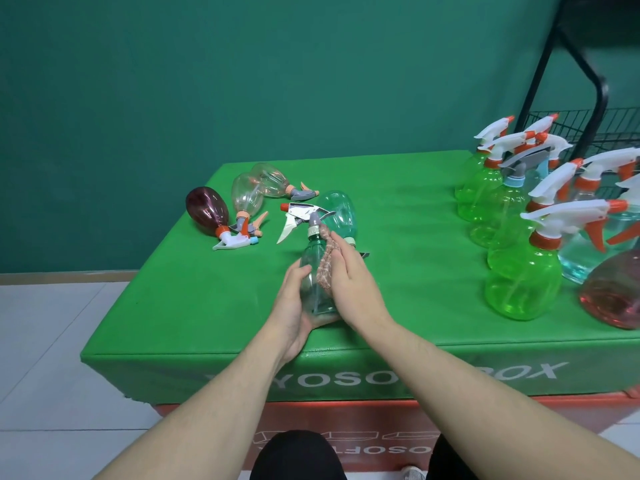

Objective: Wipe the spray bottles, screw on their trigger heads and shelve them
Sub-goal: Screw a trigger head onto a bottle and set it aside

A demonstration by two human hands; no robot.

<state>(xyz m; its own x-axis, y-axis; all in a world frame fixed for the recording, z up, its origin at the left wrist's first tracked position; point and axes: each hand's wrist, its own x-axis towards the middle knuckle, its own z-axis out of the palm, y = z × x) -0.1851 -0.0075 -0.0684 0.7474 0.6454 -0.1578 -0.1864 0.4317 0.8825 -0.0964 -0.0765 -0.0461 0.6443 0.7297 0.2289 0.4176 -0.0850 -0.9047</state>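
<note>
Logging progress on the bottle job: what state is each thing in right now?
Held bottle: upright, trigger head on.
Cloth: pressed against it.
Left hand: grips the bottle.
Right hand: holds the cloth.
Dark red bottle: lying down.
Green bottles: standing, heads on.

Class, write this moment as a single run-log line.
step: wiping | left hand: holds bottle | right hand: presses cloth on bottle | trigger head: on

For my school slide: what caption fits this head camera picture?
Left hand holds a clear bottle while right hand wipes it with a cloth.
</note>
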